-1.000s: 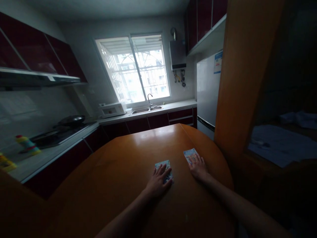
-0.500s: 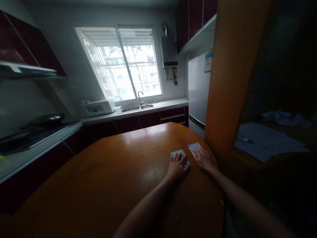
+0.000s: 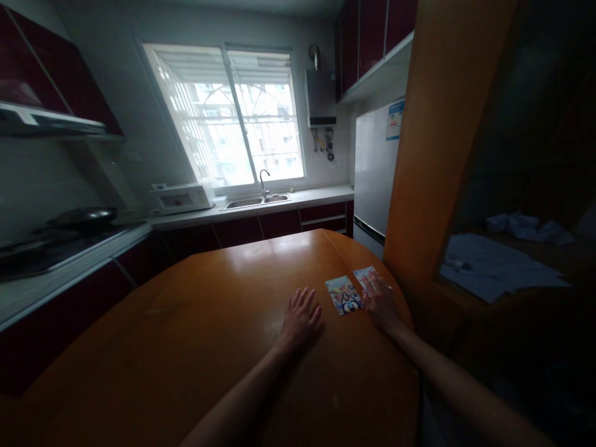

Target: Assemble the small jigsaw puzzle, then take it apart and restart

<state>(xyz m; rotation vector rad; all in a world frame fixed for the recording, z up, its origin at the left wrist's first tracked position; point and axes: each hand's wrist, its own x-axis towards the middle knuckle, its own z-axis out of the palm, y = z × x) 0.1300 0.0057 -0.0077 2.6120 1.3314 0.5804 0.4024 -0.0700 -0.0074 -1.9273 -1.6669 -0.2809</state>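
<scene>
Two small colourful picture cards lie side by side on a round orange-brown wooden table [image 3: 209, 323]. The left card [image 3: 343, 295] lies fully uncovered, with a cartoon print facing up. My left hand [image 3: 301, 318] rests flat on the bare table just left of that card, fingers spread, holding nothing. My right hand [image 3: 380, 302] lies flat with its fingers on the near part of the right card [image 3: 364, 274], only the card's far end showing.
A wooden pillar [image 3: 433, 155] rises right beside the cards. Behind it stands a white fridge [image 3: 375, 174]. A counter with sink [image 3: 255, 202], microwave [image 3: 179, 198] and a pan on a stove [image 3: 81, 218] runs along the back and left. Papers lie on a dark surface [image 3: 493, 267] at right.
My left hand has slid left off the left card, which now lies uncovered. My right hand stays on the right card. The cards had been brought close together before that.
</scene>
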